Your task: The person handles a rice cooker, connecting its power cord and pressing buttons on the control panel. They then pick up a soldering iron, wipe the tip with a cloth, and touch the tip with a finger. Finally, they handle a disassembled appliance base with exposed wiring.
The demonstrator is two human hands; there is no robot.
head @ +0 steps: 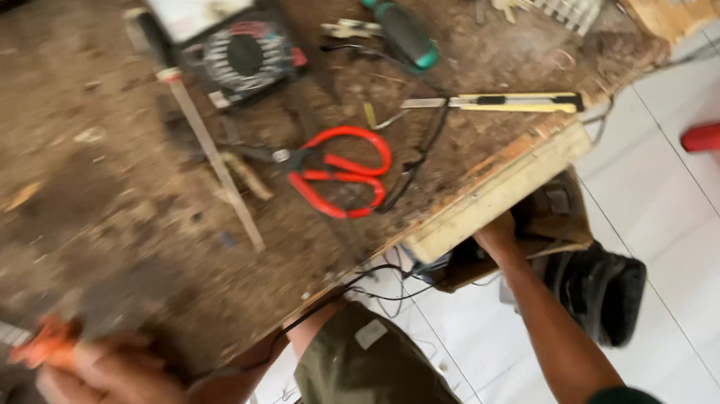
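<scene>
Left hand (120, 398): closed around an orange-handled tool (45, 344), blurred, possibly a soldering iron, at the near edge of the workbench (83, 180). Right hand (497, 235): reached under the bench edge; grip hidden, could not be told. On the bench, well apart from both: red scissors (341, 174), yellow utility knife (499, 103), green screwdriver (401, 27), small fan (246, 55).
</scene>
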